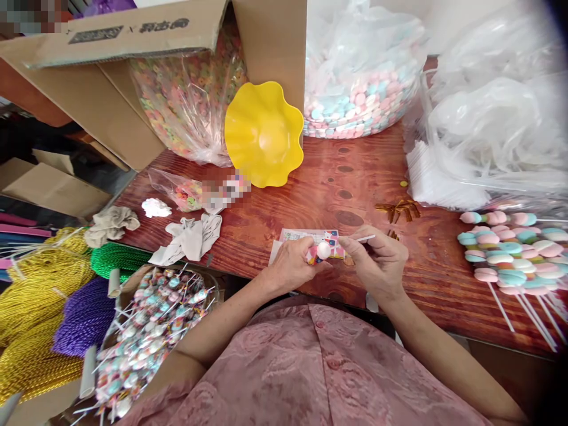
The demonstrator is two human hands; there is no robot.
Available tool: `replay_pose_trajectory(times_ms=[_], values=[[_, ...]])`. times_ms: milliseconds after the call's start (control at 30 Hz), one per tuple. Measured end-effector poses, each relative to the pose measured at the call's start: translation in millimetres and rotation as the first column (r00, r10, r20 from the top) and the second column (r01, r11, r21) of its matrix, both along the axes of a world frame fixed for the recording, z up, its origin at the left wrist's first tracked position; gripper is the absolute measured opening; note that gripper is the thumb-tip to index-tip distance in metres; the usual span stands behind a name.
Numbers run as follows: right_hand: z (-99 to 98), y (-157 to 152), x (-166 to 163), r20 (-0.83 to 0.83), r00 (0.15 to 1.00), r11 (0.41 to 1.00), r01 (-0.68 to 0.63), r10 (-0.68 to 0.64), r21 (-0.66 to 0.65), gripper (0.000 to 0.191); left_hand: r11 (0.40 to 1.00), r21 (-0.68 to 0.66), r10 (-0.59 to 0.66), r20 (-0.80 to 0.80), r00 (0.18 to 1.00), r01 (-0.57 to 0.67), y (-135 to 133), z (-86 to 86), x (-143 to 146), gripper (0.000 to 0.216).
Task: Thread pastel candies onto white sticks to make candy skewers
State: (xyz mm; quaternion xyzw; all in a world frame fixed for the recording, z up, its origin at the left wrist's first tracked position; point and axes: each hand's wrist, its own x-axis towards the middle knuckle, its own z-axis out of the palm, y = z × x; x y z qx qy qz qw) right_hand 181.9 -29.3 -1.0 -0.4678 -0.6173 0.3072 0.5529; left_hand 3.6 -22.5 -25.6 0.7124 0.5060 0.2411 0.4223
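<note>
Over the table's front edge, my left hand [290,260] is closed around a candy whose round white end [323,250] shows past the fingers. Printed colourful wrapping sits against it, and the rest is hidden in the hand. Just to the right, my right hand [377,260] pinches a thin white stick [366,238] that points right. Whether the stick joins the candy cannot be made out. Beneath the hands lies a flat printed packet [293,234]. Gold twist ties [402,210] lie beyond my right hand.
Marshmallow skewers [510,257] are stacked at right, beside clear plastic bags [488,124]. A yellow wavy bowl [261,136] leans against a cardboard box [270,41]. Behind stands a bag of pastel candies [368,94]. Wrapped candy sticks [151,331] fill a container at lower left, near coloured cord bundles [84,316].
</note>
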Motion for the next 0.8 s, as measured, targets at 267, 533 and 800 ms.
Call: replay_pose_trajectory(times_ms=[267,533,800], values=[[-2.0,7.7,3.1,-0.154,0.982,0.990,0.100,-0.114,-0.095,0.034,0.968,0.247,0.020,-0.216,0.976,0.034,-2.6,-6.8,-0.1,0.025],[-5.3,-2.9,-0.5,-0.105,0.993,0.998,-0.063,0.062,-0.010,0.026,0.999,0.032,-0.007,-0.007,1.000,0.007,1.8,-2.1,3.6,0.029],[-2.7,1.4,10.4,0.089,0.910,0.915,-0.401,0.404,-0.044,0.019,0.943,-0.252,-0.189,0.132,0.973,0.218,3.8,5.2,0.6,0.035]])
